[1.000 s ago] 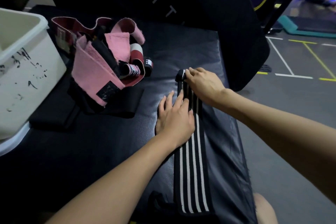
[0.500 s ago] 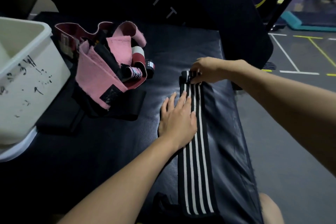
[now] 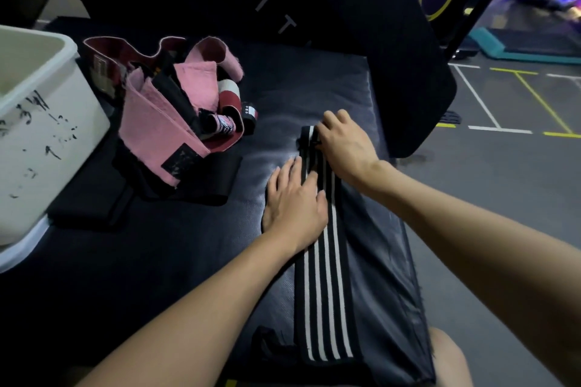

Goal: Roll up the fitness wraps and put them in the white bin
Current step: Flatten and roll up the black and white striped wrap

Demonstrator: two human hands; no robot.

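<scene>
A black wrap with white stripes (image 3: 325, 298) lies stretched out along the dark padded bench (image 3: 195, 261), running away from me. My left hand (image 3: 294, 198) lies flat on its middle, fingers straight, pressing it down. My right hand (image 3: 344, 143) is at the wrap's far end, fingers curled over the folded tip. The white bin (image 3: 47, 135) stands at the left edge of the bench, and what I can see of its inside is bare.
A heap of pink, maroon and black wraps (image 3: 169, 122) lies between the bin and my hands. A black upright pad (image 3: 345, 9) with lettering rises behind the bench. Grey gym floor (image 3: 503, 166) with painted lines drops off to the right.
My right hand has come back over the far end of the striped wrap and curled onto it, nearer to my left hand. The left hand has stayed flat in place.
</scene>
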